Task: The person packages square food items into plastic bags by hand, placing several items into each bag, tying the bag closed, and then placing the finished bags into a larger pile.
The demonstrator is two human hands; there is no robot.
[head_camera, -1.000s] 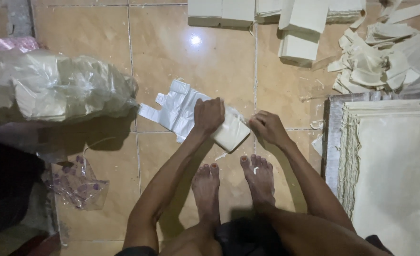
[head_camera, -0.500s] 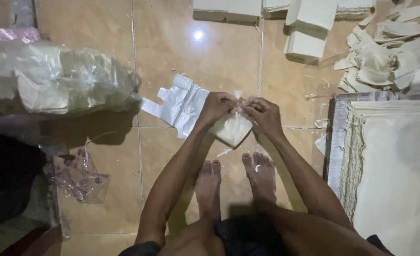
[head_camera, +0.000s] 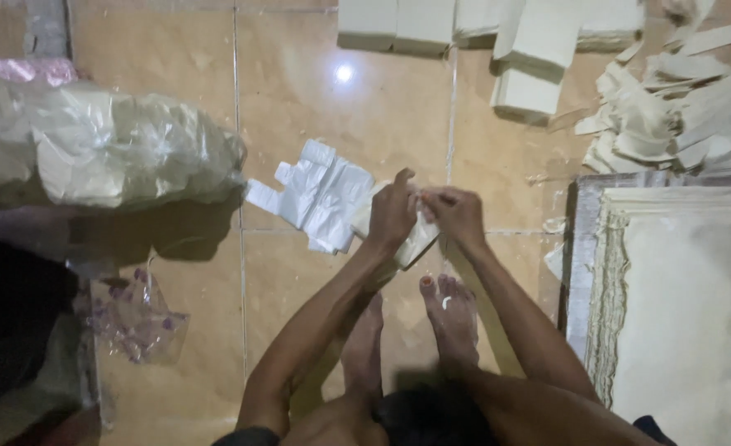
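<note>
Over the tiled floor (head_camera: 382, 107), I see both hands now meet: left hand (head_camera: 392, 216) and right hand (head_camera: 458, 215), fingers pinching the small bagged white block (head_camera: 415, 241), seemingly closing its wrap.

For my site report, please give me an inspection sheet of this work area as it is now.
Surface: tiled floor, tan, one light glare.
Job's things: small pale packet held in both hands; white plastic bags beside it.
Clutter: big clear sack at left, paper scraps, white blocks, crumpled wrapper.
Grippers: left hand and right hand closed on the packet.
Cables: nothing seen.
Surroundings: sheet stack at right.
</note>
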